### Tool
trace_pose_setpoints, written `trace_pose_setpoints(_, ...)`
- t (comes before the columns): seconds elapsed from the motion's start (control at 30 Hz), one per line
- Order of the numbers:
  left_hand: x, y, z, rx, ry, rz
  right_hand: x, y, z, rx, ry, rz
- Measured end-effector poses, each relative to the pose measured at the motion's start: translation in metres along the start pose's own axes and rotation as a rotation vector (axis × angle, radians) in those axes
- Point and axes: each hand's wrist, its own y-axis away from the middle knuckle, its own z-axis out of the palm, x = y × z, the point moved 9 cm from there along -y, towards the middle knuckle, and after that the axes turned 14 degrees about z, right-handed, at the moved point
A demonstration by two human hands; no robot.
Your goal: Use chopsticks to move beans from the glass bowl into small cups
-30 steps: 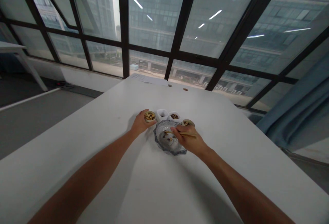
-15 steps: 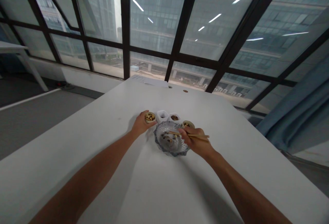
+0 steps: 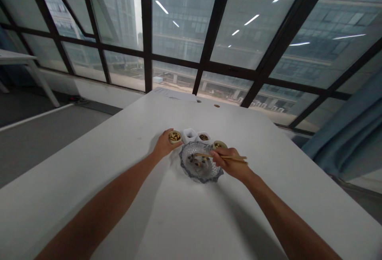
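My left hand [image 3: 162,147] is wrapped round a small round cup [image 3: 176,143] that holds pale yellowish nut-like pieces. In my right hand [image 3: 232,167] is a pair of wooden chopsticks [image 3: 238,159], their tips over the scalloped clear glass bowl [image 3: 185,171]. Dark seeds and a few paler pieces lie scattered in the bowl; whether the tips pinch one is too small to tell. Behind the bowl stand a white cup [image 3: 185,135] with something dark inside and another white cup [image 3: 207,141] with brown pieces. A round cup [image 3: 224,145] at the right is partly hidden by my right hand.
All of this stands on a wide white table [image 3: 125,208]. Paper sheets [image 3: 182,96] lie at its far edge, near a round hole [image 3: 217,106]. Dark-framed windows rise behind, with a blue curtain [image 3: 349,140] on the right and another white table [image 3: 14,56] on the left.
My right hand and the chopsticks have shifted slightly to the right over the bowl. The left hand keeps its hold on the cup. The whole view has moved a little.
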Motion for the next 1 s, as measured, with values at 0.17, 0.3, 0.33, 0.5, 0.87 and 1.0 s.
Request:
trace_pose_setpoints(0.17, 0.000, 0.000, 0.000, 0.003, -0.001, 0.011, -0.008, 0.003, 0.000, 0.012, 0.023, -0.011)
trace_pose_setpoints(0.3, 0.000, 0.000, -0.001, 0.010, 0.001, 0.007, -0.009, 0.006, -0.006, 0.065, -0.003, 0.012)
trace_pose_setpoints(0.33, 0.000, 0.000, -0.001, 0.011, 0.001, 0.005, -0.008, 0.006, -0.006, 0.075, -0.008, 0.024)
trace_pose_setpoints(0.5, 0.000, 0.000, 0.000, 0.013, 0.002, 0.005, 0.004, 0.004, -0.006, 0.084, -0.053, 0.094)
trace_pose_setpoints(0.87, -0.002, 0.000, 0.002, 0.010, 0.000, 0.020, 0.007, 0.000, -0.003, 0.044, -0.058, 0.105)
trace_pose_setpoints(1.0, -0.002, 0.000, 0.002, 0.020, 0.003, 0.024, 0.006, 0.001, -0.003, 0.051, -0.080, 0.100)
